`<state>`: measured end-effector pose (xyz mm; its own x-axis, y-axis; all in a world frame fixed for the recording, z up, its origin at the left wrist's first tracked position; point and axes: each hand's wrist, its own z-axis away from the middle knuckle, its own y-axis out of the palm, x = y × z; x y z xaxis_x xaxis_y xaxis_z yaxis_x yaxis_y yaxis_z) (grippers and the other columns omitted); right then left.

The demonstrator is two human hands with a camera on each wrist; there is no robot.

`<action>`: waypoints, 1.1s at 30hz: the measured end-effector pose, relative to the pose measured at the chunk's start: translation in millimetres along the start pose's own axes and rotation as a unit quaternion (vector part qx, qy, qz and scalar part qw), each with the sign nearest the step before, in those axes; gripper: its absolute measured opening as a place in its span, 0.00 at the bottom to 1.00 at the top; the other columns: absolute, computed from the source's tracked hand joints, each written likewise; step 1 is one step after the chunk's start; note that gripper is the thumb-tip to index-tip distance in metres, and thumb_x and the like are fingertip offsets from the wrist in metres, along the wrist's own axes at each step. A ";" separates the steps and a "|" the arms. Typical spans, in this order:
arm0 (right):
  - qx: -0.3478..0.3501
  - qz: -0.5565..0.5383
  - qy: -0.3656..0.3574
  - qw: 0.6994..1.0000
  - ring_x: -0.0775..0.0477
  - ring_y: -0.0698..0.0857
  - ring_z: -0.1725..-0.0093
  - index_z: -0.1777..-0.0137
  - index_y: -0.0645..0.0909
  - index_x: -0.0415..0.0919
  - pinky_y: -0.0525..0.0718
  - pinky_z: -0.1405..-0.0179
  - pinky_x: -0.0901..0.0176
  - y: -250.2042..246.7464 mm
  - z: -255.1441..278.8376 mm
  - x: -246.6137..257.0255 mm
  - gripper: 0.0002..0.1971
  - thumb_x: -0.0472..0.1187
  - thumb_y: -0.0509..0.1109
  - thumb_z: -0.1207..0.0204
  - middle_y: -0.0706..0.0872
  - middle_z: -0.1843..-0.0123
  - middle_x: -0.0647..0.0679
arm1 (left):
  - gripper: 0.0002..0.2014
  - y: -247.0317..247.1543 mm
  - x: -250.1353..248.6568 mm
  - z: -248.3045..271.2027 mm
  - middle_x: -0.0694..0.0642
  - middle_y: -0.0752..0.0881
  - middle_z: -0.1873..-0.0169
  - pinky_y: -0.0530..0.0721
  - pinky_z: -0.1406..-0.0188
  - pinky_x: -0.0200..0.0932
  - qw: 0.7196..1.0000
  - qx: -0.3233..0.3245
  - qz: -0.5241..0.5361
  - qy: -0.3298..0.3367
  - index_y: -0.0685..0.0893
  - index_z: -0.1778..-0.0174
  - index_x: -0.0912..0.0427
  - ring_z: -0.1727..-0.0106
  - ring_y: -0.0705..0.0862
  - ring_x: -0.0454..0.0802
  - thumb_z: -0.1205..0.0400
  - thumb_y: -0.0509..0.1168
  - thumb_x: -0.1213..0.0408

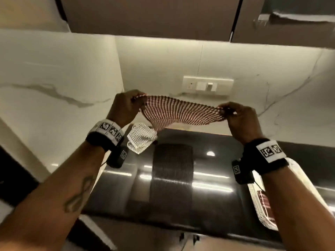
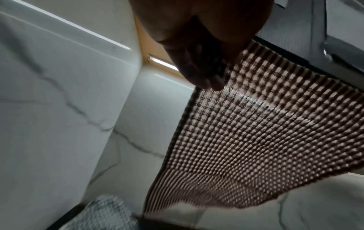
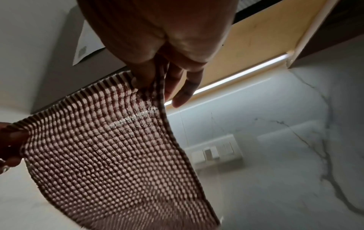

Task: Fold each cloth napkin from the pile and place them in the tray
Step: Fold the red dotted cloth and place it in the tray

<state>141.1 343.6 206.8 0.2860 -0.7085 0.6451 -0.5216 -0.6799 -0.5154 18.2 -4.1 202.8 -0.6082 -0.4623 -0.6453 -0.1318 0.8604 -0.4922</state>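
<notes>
1. Napkin point(image 1: 178, 113), red-and-white checked, hangs spread in the air above the far edge of the dark countertop point(image 1: 208, 171), stretched by its two upper corners; its lower edge sags free, just above the countertop's back edge.
2. Countertop stays the landmark: its glossy middle lies bare beneath the napkin, while a marble wall point(image 1: 154, 66) rises close behind it and a second marble wall closes in on its left.
3. At the countertop's far-left corner lies a white checked cloth point(image 1: 140, 140), crumpled, below the left wrist.
4. On the countertop's right end sits a clear tray point(image 1: 253, 194) holding a folded red cloth point(image 1: 264, 201), partly hidden by the right forearm.
5. Above the countertop, a switch plate point(image 1: 208, 85) is set in the back wall, behind the napkin.
6. Left hand point(image 1: 125, 104) is raised, fingers and thumb pinched together on the napkin's left corner.
7. Right hand point(image 1: 239, 116) is raised level with it, thumb and forefinger clamped on the right corner; in the right wrist view its other fingers point(image 3: 185, 90) hang loosely extended beside the cloth.
</notes>
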 end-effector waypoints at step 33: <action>0.163 0.050 0.296 0.940 0.46 0.88 0.50 0.51 0.87 0.42 0.86 0.44 0.50 135.6 114.1 -162.0 0.04 0.36 0.72 0.21 0.90 0.53 0.47 | 0.08 122.9 136.2 161.7 0.56 0.91 0.55 0.82 0.50 0.44 0.924 0.174 -0.148 -0.305 0.89 0.51 0.58 0.53 0.88 0.53 0.18 0.70 0.58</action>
<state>115.7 344.6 -31.9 -0.2994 -0.6080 0.7353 -0.2199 -0.7059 -0.6733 45.8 4.1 -40.1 -0.0167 -0.7929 -0.6091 0.1024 0.6046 -0.7899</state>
